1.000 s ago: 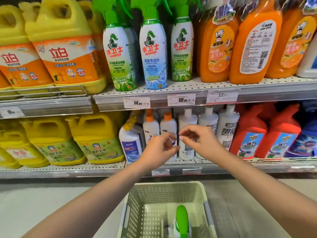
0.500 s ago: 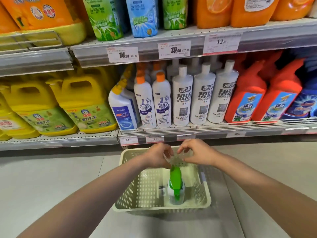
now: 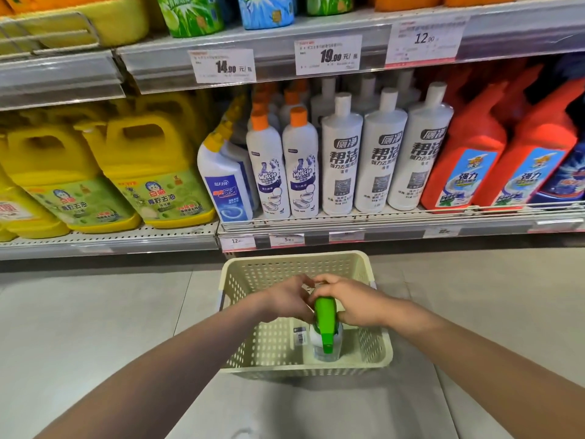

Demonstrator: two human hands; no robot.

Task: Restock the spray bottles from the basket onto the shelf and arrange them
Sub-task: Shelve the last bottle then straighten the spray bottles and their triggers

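Observation:
One spray bottle [image 3: 325,331] with a green trigger head and white body stands upright in the cream perforated basket [image 3: 269,350] on the floor. My left hand [image 3: 289,297] and my right hand [image 3: 351,301] are both down inside the basket, closed around the top of the spray head from either side. The bottle's base rests on the basket floor. Up on the top shelf [image 3: 285,42] only the lower ends of green and blue spray bottles [image 3: 266,11] show.
The lower shelf [image 3: 348,226] holds yellow jugs [image 3: 152,172], white toilet-cleaner bottles [image 3: 380,153] and red bottles [image 3: 468,153]. Price tags hang on both shelf edges. Grey floor tiles surround the basket.
My view tilted down from the shelves to the basket. Both hands dropped from in front of the lower shelf into the basket and closed on the spray bottle's green head.

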